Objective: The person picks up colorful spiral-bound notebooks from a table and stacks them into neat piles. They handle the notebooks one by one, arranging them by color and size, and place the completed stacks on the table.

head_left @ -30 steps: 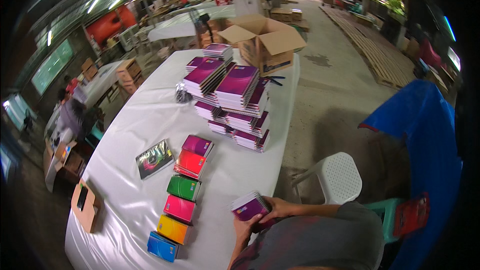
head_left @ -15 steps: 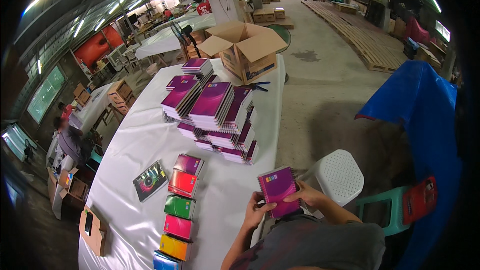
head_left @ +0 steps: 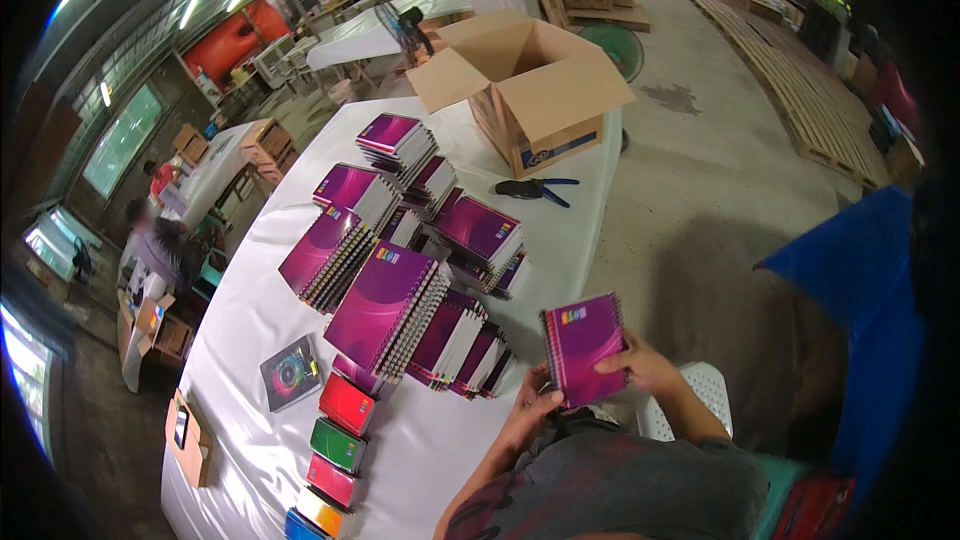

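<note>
A purple spiral notebook is held up near the front of my body, to the right of the white-covered table. My left hand grips its lower left corner with the thumb on the cover. My right hand closes on the right edge, thumb also across the cover. Tall stacks of purple spiral notebooks stand on the table to the left of my hands. A row of smaller notebooks in red, green and other colours runs toward the near edge.
An open cardboard box stands at the table's far end, with dark pliers before it. Left on the white tablecloth lie a black notebook and a phone on cardboard. A white stool stands right.
The view has shifted, bringing the stacks and box closer. The held notebook has risen, and my right hand now sits farther along its right edge.
</note>
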Demonstrator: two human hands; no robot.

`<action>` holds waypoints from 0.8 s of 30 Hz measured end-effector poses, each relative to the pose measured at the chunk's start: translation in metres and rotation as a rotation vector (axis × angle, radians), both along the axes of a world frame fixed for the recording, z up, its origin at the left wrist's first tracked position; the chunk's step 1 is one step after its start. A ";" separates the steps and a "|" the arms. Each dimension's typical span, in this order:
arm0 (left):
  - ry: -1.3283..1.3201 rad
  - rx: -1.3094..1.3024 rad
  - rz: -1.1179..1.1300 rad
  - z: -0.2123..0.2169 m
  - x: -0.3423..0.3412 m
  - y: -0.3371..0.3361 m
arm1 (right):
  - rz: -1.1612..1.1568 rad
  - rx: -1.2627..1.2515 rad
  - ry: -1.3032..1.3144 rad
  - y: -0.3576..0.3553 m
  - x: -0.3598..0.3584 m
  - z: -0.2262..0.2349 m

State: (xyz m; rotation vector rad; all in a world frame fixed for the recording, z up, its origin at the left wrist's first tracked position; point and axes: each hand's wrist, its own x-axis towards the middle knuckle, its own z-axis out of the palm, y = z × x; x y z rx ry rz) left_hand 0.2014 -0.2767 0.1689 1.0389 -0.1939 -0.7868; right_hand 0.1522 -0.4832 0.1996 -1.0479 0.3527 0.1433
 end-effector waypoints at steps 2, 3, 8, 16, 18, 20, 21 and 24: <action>-0.004 0.054 -0.114 0.017 0.010 0.001 | 0.043 -0.028 -0.078 -0.028 0.034 0.034; 0.001 0.106 -0.174 0.017 0.017 0.002 | 0.096 -0.115 -0.119 -0.055 0.056 0.030; 0.009 0.245 -0.250 -0.007 0.018 0.038 | 0.690 -0.237 -0.153 -0.141 0.199 0.087; 0.239 0.334 0.230 -0.051 -0.066 0.128 | 1.624 -0.815 0.014 -0.062 0.358 0.157; 0.376 0.256 0.336 -0.055 -0.086 0.136 | 1.670 -0.804 0.058 -0.046 0.387 0.153; 0.527 0.098 0.391 -0.041 -0.103 0.137 | 1.694 -0.801 0.064 -0.029 0.409 0.149; 0.386 0.109 0.464 -0.061 -0.115 0.141 | 1.701 -0.821 0.068 -0.022 0.421 0.144; 0.255 0.185 0.683 -0.093 -0.134 0.136 | 1.670 -0.902 0.085 0.002 0.437 0.139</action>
